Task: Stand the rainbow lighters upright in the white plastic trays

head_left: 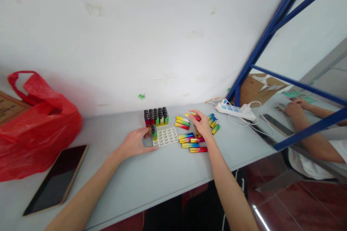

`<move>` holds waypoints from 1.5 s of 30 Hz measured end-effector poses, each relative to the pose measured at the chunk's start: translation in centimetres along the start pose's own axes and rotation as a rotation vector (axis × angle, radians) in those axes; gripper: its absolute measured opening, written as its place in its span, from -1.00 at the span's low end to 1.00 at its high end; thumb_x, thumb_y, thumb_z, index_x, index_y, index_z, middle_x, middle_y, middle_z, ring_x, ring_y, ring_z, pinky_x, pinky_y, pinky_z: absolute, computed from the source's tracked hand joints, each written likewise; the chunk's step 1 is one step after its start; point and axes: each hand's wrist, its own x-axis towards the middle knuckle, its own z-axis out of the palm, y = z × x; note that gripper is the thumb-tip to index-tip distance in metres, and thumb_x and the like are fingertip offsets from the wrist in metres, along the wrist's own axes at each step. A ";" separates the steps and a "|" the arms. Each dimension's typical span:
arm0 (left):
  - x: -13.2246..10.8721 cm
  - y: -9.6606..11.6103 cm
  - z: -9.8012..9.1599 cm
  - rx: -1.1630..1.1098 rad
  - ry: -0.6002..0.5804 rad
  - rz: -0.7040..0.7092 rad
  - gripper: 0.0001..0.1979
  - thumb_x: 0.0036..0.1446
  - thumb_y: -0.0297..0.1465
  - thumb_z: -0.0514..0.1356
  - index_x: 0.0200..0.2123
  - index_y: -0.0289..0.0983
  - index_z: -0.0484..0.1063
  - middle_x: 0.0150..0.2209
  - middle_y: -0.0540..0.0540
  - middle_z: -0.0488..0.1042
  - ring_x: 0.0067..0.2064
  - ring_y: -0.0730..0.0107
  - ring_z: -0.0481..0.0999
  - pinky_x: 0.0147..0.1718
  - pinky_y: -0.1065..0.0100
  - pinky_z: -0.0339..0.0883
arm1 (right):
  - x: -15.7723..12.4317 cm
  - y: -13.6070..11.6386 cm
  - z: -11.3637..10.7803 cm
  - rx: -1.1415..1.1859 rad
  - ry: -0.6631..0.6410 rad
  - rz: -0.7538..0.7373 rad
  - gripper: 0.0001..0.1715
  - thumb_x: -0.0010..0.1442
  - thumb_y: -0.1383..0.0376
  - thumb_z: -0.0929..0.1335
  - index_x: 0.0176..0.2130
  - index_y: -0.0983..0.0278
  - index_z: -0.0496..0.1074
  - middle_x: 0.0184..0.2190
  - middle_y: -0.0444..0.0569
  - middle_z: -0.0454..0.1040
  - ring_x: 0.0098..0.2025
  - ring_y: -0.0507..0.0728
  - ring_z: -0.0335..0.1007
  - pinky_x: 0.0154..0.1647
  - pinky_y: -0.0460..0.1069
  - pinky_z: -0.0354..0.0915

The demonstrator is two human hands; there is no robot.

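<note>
My left hand rests at the left edge of a white tray with rows of round-ended slots, thumb and fingers apart. A few black-topped lighters stand upright in the tray's left column. Behind it, a block of upright lighters with red, yellow and green bodies is packed together. To the right of the tray, my right hand has its fingers closed on a yellow-and-red lighter. Loose shiny lighters lie around and below this hand, partly hidden by it.
A red plastic bag and a dark-screened phone lie on the left. Rightward are a white power strip with cables and a blue metal frame. Beyond the frame, another person's hands work near a cardboard box.
</note>
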 end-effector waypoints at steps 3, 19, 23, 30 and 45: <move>0.0 0.0 0.1 0.016 0.008 0.012 -0.42 -0.02 0.18 0.44 -0.33 -0.14 0.33 -0.32 -0.02 0.56 -0.32 0.17 0.56 -0.33 0.24 0.36 | -0.2 -0.3 1.3 0.084 -0.035 0.043 -0.42 0.03 -0.18 0.60 -0.22 0.20 0.57 -0.38 -0.10 0.57 -0.34 0.14 0.40 -0.25 0.02 0.37; -0.2 -0.3 0.4 0.055 0.001 0.016 -0.42 -0.02 0.18 0.45 -0.27 -0.14 0.38 -0.24 -0.09 0.61 -0.26 0.08 0.62 -0.26 0.20 0.42 | -1.5 -2.1 3.5 0.461 -0.248 0.249 -0.29 0.11 -0.36 0.50 -0.13 0.14 0.46 -0.54 -0.33 0.17 -0.61 -0.02 -0.03 -0.64 -0.10 0.03; -0.4 -0.3 0.5 0.071 0.028 0.028 -0.42 0.00 0.17 0.44 -0.27 -0.14 0.35 -0.25 -0.08 0.60 -0.28 0.10 0.61 -0.28 0.21 0.41 | -1.4 -2.7 3.7 0.365 -0.194 0.218 -0.19 0.06 -0.49 0.45 -0.40 0.12 0.26 -0.60 -0.36 0.01 -0.63 -0.05 -0.18 -0.65 -0.10 -0.14; -0.6 -0.1 0.4 0.047 0.061 0.034 -0.44 0.00 0.15 0.44 -0.26 -0.14 0.38 -0.26 -0.07 0.60 -0.28 0.12 0.61 -0.27 0.20 0.44 | -1.0 -2.1 3.1 0.124 -0.024 0.108 -0.25 0.18 -0.38 0.39 -0.57 0.10 0.16 -0.68 -0.23 0.12 -0.57 0.06 0.02 -0.56 -0.01 0.01; -0.6 0.2 0.2 0.040 0.000 -0.004 -0.42 0.02 0.17 0.45 -0.28 -0.13 0.32 -0.24 -0.07 0.57 -0.25 0.09 0.59 -0.24 0.17 0.42 | -2.7 -3.4 3.5 -0.156 0.011 -0.070 -0.43 0.35 -0.05 0.32 -0.57 0.11 0.13 -0.64 -0.17 0.25 -0.50 0.11 0.12 -0.43 0.03 0.02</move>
